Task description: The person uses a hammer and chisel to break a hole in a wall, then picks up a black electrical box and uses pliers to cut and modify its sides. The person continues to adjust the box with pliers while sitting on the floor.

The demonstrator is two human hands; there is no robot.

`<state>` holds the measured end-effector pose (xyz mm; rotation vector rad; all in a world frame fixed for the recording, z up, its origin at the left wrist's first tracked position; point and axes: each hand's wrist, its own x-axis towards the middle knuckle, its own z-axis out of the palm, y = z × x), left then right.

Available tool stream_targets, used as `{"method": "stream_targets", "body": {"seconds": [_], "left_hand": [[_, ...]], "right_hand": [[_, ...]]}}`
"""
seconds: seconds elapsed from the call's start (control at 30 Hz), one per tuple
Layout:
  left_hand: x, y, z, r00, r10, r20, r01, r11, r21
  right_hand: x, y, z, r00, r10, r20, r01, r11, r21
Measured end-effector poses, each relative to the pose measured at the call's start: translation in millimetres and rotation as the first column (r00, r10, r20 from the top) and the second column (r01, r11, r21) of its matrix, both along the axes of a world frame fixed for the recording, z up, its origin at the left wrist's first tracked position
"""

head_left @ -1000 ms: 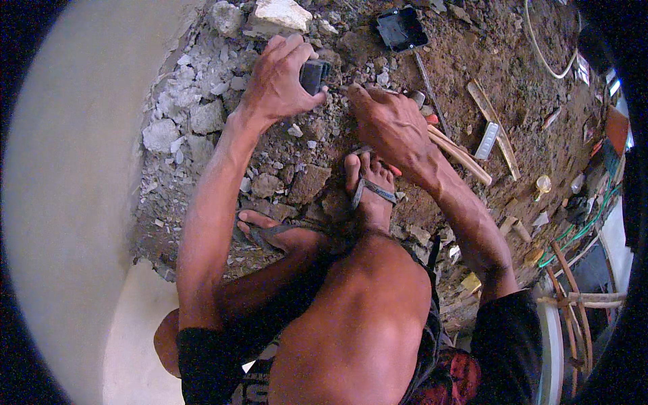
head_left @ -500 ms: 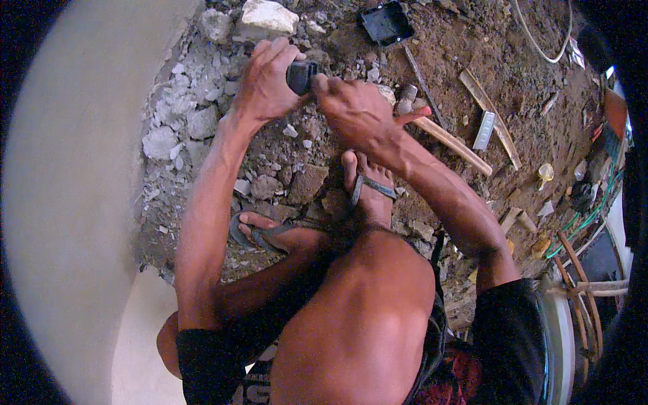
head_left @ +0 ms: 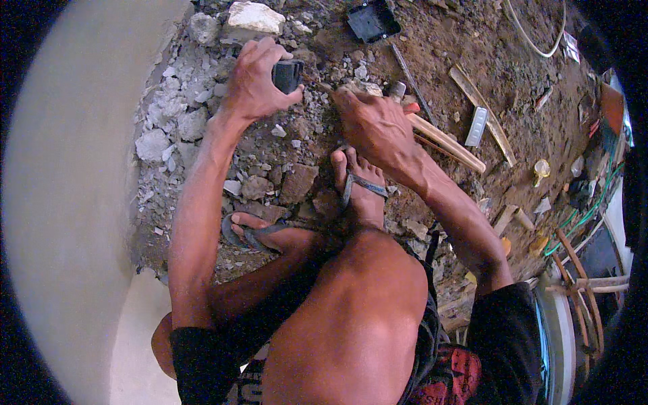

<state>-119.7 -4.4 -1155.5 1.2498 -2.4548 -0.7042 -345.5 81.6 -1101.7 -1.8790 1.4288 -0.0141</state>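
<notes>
My left hand (head_left: 255, 82) grips a small black plastic box (head_left: 287, 76) between thumb and fingers, above the rubble. It looks like an electrical box, with its open side hard to make out. To the right of it, my right hand (head_left: 374, 121) is closed around a slim red-handled tool (head_left: 410, 108); the red end shows behind the hand, and a thin tip seems to point toward the box. Its kind is mostly hidden. The tool and the box are apart. Just beyond my right wrist lies a hammer (head_left: 449, 140) with a wooden handle, its head partly behind my hand.
Another black box (head_left: 373, 20) lies open on the soil at the top. A thin metal rod (head_left: 410, 77), a wooden strip (head_left: 482, 111) and a pale slotted plate (head_left: 476, 127) lie to the right. Broken concrete (head_left: 165, 128) lines the plain wall (head_left: 74, 169) at left.
My right hand has drawn back from the black box and to the right, leaving a gap. My left hand still holds the box; the whole view has shifted slightly.
</notes>
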Motion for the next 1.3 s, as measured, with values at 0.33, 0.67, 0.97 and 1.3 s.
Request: {"method": "stream_targets", "body": {"seconds": [0.33,0.67,0.97,1.3], "left_hand": [[0,1,3,1.000,-0.015,0.000,0.015,1.000,-0.002],[0,4,0,0.999,0.014,-0.039,-0.013,1.000,0.013],[5,4,-1,1.000,0.012,0.023,-0.014,0.997,0.071],[0,1,1,1.000,0.011,-0.005,-0.011,1.000,-0.017]], "right_hand": [[3,2,-11,0.999,-0.010,0.054,0.015,0.995,-0.094],[34,-21,-27,0.997,0.068,0.039,-0.067,0.998,-0.020],[23,-15,-26,0.998,0.065,0.027,-0.063,0.995,-0.072],[17,-14,-26,0.990,0.137,0.033,-0.129,0.976,-0.176]]}}
